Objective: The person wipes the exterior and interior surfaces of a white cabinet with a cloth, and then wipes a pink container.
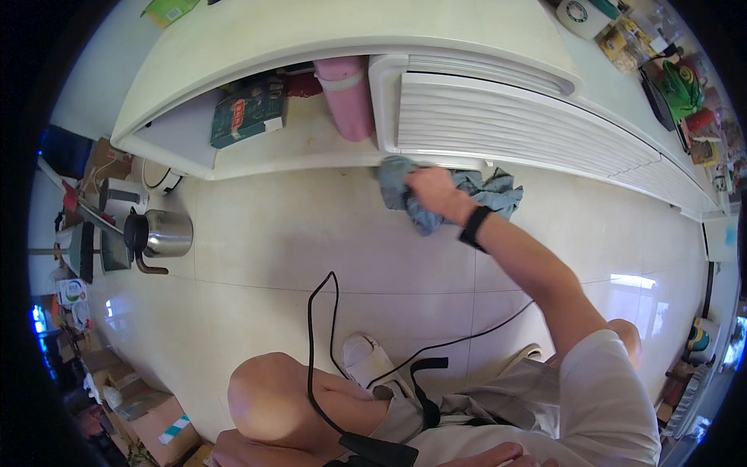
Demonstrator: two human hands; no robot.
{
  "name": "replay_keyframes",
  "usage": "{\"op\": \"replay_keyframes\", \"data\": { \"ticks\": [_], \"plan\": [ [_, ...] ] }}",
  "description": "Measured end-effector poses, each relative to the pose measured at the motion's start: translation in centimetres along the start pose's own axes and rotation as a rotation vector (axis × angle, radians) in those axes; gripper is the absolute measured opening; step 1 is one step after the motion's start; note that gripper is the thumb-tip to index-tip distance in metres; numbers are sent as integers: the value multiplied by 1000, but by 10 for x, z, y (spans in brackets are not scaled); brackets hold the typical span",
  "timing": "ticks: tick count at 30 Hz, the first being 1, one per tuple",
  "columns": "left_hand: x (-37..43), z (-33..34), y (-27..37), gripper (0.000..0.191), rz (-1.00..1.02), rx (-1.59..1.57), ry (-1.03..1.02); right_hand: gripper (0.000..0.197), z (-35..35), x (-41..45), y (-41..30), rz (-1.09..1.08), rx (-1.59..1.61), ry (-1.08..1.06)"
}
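My right hand [436,190] grips a bunched grey-blue cloth [425,220] on the tiled floor. The cloth lies along the bottom edge of a white cabinet [280,166], and part of it spreads out to the right of my wrist. My hand looks slightly blurred, and a black band circles the wrist. At the bottom rim of the view, only some fingers of my left hand [496,456] show, close to my body. The rest of that hand is cut off, so whether it holds anything cannot be seen.
Inside the cabinet's open compartment are a dark green box [248,114] and a pink cylinder [345,99]; a slatted door [513,117] adjoins it. A steel jug [168,233] stands on the left. A black cable [311,344] loops before my knees. Cardboard boxes [157,423] fill the lower left.
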State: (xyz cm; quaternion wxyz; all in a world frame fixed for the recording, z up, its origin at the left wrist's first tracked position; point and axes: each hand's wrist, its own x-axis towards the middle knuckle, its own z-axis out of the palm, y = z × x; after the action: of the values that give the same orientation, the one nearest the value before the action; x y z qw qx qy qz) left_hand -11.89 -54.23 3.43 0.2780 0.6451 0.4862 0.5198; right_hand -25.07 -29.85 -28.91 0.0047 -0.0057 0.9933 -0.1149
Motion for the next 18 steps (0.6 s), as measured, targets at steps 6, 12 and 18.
{"op": "replay_keyframes", "data": {
  "ticks": [6,12,18],
  "plan": [
    [-12,0,0,33,48,22,66,10,-28,-95,88,131,-129,-38],
    [-18,-9,2,43,114,77,-104,12,-7,-69,68,58,-58,-49],
    [-10,-15,-1,33,25,69,-67,11,-7,26,-18,88,-28,-62]
  ]
}}
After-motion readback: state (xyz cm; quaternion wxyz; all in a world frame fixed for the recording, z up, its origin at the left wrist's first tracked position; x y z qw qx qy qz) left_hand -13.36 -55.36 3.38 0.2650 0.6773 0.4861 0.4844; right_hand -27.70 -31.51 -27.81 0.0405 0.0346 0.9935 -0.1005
